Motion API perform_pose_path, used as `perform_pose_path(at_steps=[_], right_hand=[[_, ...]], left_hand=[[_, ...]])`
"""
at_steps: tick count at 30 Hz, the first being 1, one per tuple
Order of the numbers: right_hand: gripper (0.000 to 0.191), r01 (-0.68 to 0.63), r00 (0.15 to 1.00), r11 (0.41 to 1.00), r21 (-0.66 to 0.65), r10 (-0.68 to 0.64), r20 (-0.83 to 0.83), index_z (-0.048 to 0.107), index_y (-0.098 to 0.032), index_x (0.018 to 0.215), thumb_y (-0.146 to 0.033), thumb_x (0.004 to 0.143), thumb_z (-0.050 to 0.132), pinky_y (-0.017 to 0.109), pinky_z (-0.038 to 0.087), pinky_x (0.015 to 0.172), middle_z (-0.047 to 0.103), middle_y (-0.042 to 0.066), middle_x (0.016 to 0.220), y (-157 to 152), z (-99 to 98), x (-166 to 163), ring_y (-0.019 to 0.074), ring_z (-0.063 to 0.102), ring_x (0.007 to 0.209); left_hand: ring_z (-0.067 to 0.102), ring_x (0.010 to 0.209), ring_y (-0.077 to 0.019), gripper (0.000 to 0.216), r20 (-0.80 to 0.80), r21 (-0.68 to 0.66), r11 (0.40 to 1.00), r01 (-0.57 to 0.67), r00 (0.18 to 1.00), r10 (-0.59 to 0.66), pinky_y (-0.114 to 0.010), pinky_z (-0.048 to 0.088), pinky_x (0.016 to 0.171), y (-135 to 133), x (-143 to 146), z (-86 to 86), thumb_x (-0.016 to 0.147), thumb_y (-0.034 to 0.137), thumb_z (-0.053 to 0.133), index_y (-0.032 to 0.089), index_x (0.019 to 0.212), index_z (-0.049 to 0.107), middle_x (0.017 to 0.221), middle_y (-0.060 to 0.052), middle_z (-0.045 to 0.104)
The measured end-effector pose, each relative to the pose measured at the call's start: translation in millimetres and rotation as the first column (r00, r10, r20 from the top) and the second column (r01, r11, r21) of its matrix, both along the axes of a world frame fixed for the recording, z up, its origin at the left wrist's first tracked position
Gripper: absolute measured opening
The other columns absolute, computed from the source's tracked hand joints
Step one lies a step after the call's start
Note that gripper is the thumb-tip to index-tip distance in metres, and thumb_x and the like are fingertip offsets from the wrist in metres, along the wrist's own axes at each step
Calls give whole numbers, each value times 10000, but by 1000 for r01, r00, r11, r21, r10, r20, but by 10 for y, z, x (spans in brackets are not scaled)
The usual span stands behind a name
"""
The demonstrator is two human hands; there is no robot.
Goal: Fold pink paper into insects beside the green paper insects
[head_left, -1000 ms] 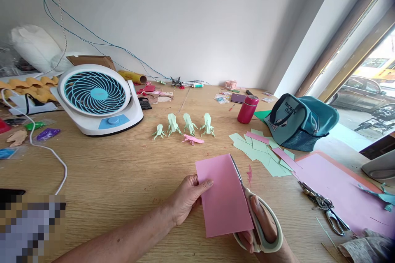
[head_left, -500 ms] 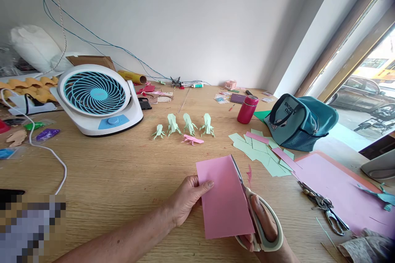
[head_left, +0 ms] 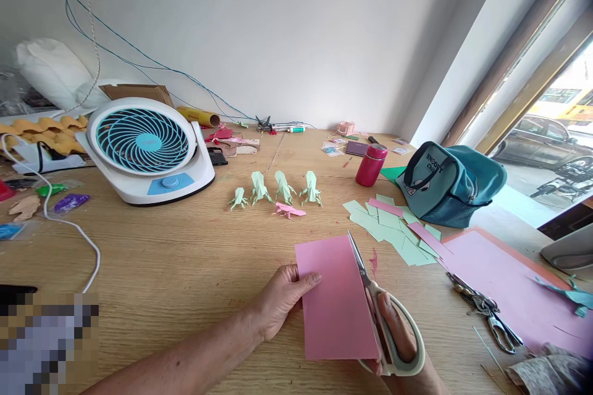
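A pink sheet of paper (head_left: 337, 302) is pinched at its left edge by my left hand (head_left: 290, 296), thumb on top. My right hand (head_left: 399, 324) is closed in the handles of white-handled scissors (head_left: 419, 342). Their blades lie along the sheet's right edge, tips pointing away from me near its upper right corner. Part of the lower handle and the fingers in it are hidden under the paper. Beyond the sheet stand several pale green folded-paper insects (head_left: 284, 187), with one pink folded-paper insect (head_left: 290, 210) in front of them.
Green paper pieces (head_left: 386, 219) and pink strips lie to the right, near a teal bag (head_left: 451, 185) and a red flask (head_left: 371, 165). Keys (head_left: 486, 305) rest beside a large pink sheet (head_left: 504, 278). A white fan (head_left: 204, 166) stands at left, its cable (head_left: 97, 247) nearby.
The scissors have shifted slightly, their blade tips now a little to the right and more apart from the paper's right edge. My left hand and the sheet are nearly unmoved.
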State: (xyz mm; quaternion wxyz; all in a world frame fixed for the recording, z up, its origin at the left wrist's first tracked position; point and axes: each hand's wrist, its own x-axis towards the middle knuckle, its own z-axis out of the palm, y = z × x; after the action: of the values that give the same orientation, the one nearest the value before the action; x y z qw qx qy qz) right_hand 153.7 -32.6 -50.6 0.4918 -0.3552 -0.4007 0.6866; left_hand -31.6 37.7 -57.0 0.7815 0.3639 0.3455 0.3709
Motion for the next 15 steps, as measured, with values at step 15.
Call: perform_pose_path(at_steps=[15], right_hand=[[484,113,844,979,169,-184,504,576,-204,930,-629,944,344,285,350,528,512,-24,555,329,44,525,149,432,509]], left_hand=[[642,829,-187,371,-3,31,998,-51,999,51,-284,465,772,58,-32,-42,727,407,798,109,943,750,932,-116,748]])
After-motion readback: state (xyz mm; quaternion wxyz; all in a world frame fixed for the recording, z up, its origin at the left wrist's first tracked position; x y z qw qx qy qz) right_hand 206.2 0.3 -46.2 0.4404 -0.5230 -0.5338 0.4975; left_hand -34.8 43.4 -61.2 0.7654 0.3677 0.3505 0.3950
